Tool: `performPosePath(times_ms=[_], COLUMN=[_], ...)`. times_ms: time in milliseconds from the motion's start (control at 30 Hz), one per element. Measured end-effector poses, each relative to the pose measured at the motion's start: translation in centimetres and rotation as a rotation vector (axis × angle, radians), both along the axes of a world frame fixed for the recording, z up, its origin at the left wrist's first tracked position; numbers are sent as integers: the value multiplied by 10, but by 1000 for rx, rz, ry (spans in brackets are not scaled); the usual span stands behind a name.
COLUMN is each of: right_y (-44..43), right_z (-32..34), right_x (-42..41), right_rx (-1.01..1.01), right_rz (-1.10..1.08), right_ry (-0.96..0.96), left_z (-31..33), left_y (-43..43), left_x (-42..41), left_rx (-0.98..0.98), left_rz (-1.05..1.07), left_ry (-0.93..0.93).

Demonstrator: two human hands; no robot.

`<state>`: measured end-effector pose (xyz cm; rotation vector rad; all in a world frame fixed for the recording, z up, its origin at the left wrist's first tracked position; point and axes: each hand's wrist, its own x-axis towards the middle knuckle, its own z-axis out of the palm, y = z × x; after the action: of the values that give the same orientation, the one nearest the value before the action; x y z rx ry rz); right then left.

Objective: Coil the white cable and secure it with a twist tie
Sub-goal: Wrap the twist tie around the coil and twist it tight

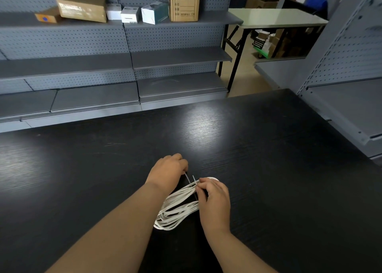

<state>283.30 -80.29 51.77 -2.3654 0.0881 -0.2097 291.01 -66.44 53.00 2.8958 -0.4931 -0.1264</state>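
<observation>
A dark table (268, 148) with a fine wood grain carries a single loose coil of white cable (175, 208). The coil lies flat on the tabletop as a long oval of many loops. Beyond the coil and far to its left, the bare tabletop shows pale patches of reflected light.

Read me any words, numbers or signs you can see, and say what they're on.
"CM" on the upright cardboard box, ending a size line whose digits are too blurred.
Four handling symbols higher on that box; the characters beneath them are unreadable.
Small white box: label too small to read.
</observation>
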Motion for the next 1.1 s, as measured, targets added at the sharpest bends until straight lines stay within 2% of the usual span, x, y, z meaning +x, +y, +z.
performPosePath(times_ms=[133, 267, 367, 533, 600, 1100], right_y=[1, 1, 1, 1, 2, 3], right_z=[0, 1, 1, 2, 3, 8], right_x=[0, 0, 0, -1, 0, 2], right_rx=[-11, -23, -22, -22, -20, 15], right_rz=[-7, -7, -11, -9, -6, -35], right_ry=[-4, 5, 10, 18, 17, 81], left_z=[10, 23, 27, 22, 18, 6], left_y=[8, 8, 7, -2, -3, 0], left_x=[9, 11, 5, -11, -16, -26], left_rx=[25, -123, -319, -864, -980, -1131], left_rz=[-94, -64, 57, 288, 333, 423], left_ry=[107, 260, 328, 520, 554, 536])
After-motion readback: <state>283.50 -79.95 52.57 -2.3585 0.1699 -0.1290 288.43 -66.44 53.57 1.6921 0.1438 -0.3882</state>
